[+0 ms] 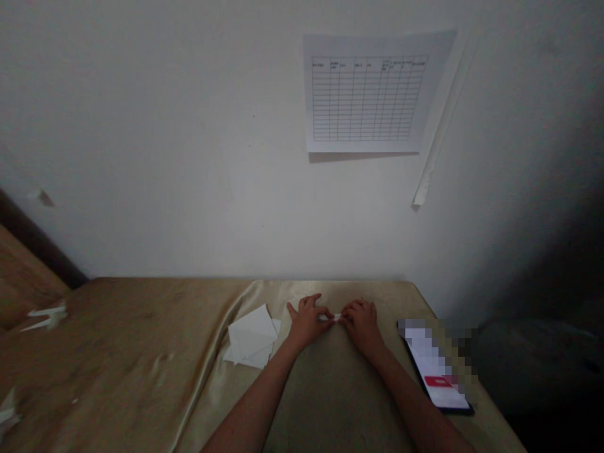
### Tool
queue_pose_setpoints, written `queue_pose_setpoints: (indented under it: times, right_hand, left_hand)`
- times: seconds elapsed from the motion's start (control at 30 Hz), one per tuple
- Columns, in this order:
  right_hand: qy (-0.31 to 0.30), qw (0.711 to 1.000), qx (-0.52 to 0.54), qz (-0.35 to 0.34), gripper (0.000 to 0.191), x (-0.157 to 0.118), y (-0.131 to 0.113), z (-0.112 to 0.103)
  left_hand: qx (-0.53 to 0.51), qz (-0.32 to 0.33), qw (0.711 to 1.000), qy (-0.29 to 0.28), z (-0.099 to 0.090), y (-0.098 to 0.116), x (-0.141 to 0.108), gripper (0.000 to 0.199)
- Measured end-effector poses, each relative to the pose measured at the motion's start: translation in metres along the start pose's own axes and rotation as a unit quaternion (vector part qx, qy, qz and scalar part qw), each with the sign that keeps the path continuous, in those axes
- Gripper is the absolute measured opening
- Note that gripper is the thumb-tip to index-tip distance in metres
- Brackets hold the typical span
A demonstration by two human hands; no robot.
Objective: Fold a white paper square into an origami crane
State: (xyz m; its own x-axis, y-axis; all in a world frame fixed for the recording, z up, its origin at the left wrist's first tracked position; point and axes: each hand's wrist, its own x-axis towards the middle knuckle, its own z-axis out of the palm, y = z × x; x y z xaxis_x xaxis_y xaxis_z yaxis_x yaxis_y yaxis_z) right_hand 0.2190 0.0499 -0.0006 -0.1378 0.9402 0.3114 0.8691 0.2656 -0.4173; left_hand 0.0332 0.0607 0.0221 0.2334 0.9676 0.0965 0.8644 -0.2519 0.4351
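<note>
Between my two hands is a small folded piece of white paper (pixel 336 318), low over the cloth-covered table (pixel 325 402). My left hand (pixel 307 321) pinches its left end with thumb and forefinger, the other fingers spread upward. At the right end, my right hand (pixel 361 322) grips the paper with its fingers bent and close together. Much of the paper is hidden behind the fingertips. To the left of my left forearm lies a loose pile of white paper pieces (pixel 252 336), overlapping at different angles.
A phone (pixel 438 371) with a lit screen lies right of my right forearm. Folded white paper shapes (pixel 47 316) rest at the far left, with more white paper (pixel 8 412) below. A printed table sheet (pixel 370 94) and a white strip (pixel 441 138) are on the wall.
</note>
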Motion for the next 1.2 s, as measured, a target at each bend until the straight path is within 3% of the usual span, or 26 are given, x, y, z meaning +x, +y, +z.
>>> queue_pose_setpoints:
  times: [1.2]
  right_hand:
    - [0.003, 0.996, -0.042, 0.073, 0.016, 0.001, -0.012, 0.003]
  left_hand:
    - [0.013, -0.032, 0.999, 0.006, 0.002, 0.01, 0.002, 0.017]
